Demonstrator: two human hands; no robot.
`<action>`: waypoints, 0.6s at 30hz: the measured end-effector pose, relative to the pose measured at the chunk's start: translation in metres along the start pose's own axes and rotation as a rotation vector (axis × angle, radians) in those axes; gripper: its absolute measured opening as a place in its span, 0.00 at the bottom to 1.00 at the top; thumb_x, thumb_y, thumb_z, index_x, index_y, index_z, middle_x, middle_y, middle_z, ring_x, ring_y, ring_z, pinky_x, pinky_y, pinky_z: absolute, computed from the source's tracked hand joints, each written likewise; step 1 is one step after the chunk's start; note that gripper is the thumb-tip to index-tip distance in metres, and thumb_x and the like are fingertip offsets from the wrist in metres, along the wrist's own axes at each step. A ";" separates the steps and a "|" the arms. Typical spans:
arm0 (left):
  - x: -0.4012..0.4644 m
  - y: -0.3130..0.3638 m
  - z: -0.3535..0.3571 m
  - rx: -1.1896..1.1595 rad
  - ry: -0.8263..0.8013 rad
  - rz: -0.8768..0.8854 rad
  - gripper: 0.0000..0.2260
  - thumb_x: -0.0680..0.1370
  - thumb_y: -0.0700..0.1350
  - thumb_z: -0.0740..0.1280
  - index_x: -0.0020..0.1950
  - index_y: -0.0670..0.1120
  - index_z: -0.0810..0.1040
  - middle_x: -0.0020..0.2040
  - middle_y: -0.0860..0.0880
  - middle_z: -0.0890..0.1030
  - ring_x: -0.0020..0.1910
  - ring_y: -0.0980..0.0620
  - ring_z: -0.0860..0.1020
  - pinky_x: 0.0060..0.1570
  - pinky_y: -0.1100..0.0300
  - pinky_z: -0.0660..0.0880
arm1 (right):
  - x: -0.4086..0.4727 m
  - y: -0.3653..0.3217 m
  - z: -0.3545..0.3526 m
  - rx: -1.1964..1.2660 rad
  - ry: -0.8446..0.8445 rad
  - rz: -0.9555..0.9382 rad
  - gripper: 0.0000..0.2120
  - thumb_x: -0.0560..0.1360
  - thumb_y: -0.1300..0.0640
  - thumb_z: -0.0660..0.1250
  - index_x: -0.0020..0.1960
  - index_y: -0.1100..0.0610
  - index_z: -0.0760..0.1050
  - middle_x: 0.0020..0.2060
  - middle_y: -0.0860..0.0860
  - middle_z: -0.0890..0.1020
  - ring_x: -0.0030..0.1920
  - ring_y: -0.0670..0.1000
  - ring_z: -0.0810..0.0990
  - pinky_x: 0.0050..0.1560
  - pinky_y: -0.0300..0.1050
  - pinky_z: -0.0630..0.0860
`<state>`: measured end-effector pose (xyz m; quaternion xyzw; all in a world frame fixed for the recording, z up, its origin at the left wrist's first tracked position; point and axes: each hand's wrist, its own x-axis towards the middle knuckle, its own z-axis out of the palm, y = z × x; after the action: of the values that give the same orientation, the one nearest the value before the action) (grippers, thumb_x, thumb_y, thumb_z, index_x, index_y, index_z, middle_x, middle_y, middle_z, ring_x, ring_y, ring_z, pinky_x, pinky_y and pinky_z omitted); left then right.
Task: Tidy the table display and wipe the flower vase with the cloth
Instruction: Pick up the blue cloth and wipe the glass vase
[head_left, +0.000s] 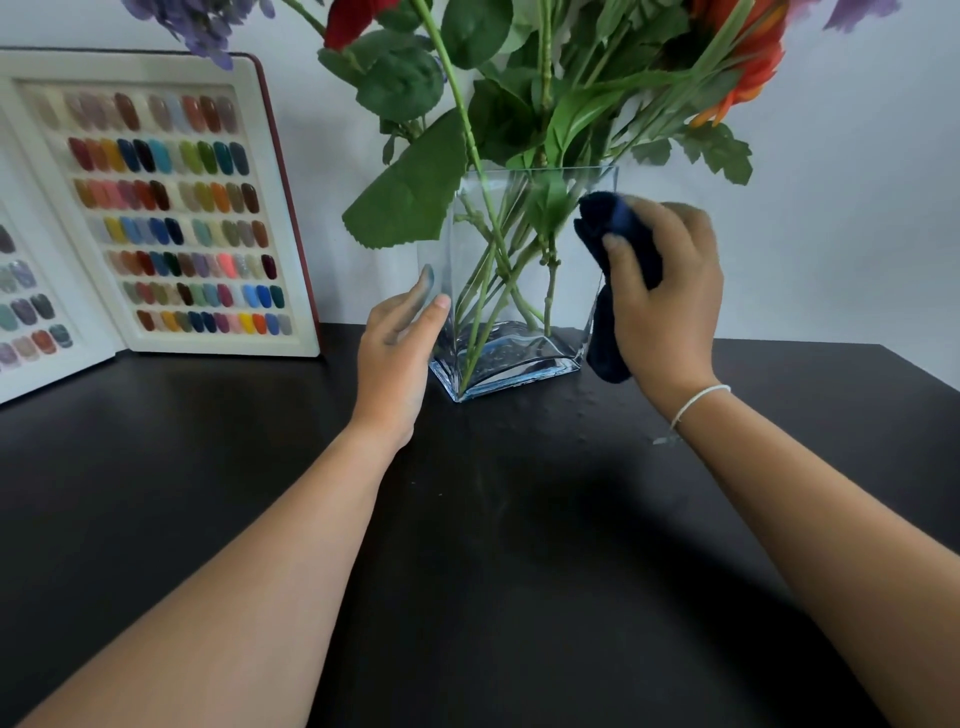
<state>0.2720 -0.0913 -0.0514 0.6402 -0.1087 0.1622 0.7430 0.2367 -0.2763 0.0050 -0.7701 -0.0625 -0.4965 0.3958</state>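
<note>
On the dark tabletop (208, 493), toward its far edge and close to a pale wall (857, 208), stands a clear square glass vase (511, 358) with a thick bluish base. Green stems (493, 270) cross inside it, and broad leaves (410, 192) with red, orange and purple flowers (753, 57) spread above the rim.

The left hand (397, 353) rests flat against the vase's left side, its fingers (434, 312) straight and close together; one fingertip shows through the glass. The right hand (670, 296) presses a dark blue cloth (608, 332) against the vase's right side, thumb and fingers curled round the bunched fabric, whose lower end hangs down almost to the tabletop. A thin white bracelet (698, 402) circles that wrist.

Left of the vase, an open white display book (171, 208) with a dark red cover edge leans against the wall. Its pages hold rows of painted nail samples in many colours. No writing or brand can be read on anything.

A few small pale specks lie on the tabletop just in front of the vase. The surface is matte, nearly black, and carries soft shadows from both forearms.
</note>
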 end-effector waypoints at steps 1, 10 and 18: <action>0.000 0.000 0.000 0.002 0.000 0.000 0.14 0.73 0.53 0.67 0.58 0.59 0.77 0.60 0.56 0.73 0.65 0.54 0.72 0.68 0.46 0.67 | 0.002 -0.001 0.001 0.019 0.002 -0.006 0.15 0.74 0.60 0.62 0.61 0.57 0.73 0.53 0.50 0.71 0.53 0.46 0.69 0.52 0.22 0.61; 0.000 -0.001 0.000 0.004 0.001 0.003 0.13 0.74 0.52 0.66 0.58 0.58 0.77 0.60 0.56 0.73 0.65 0.54 0.72 0.68 0.46 0.67 | 0.008 0.005 0.005 -0.107 -0.183 -0.036 0.16 0.75 0.61 0.61 0.62 0.57 0.73 0.60 0.55 0.75 0.58 0.58 0.72 0.59 0.44 0.68; 0.000 -0.001 0.000 -0.002 0.001 0.007 0.12 0.74 0.52 0.66 0.56 0.61 0.77 0.59 0.58 0.73 0.64 0.55 0.72 0.68 0.46 0.67 | -0.027 0.023 -0.002 -0.252 -0.384 0.033 0.14 0.75 0.61 0.62 0.60 0.57 0.75 0.58 0.55 0.77 0.55 0.60 0.74 0.55 0.48 0.70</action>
<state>0.2724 -0.0917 -0.0525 0.6389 -0.1109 0.1649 0.7432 0.2331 -0.2853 -0.0287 -0.8948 -0.0614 -0.3380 0.2854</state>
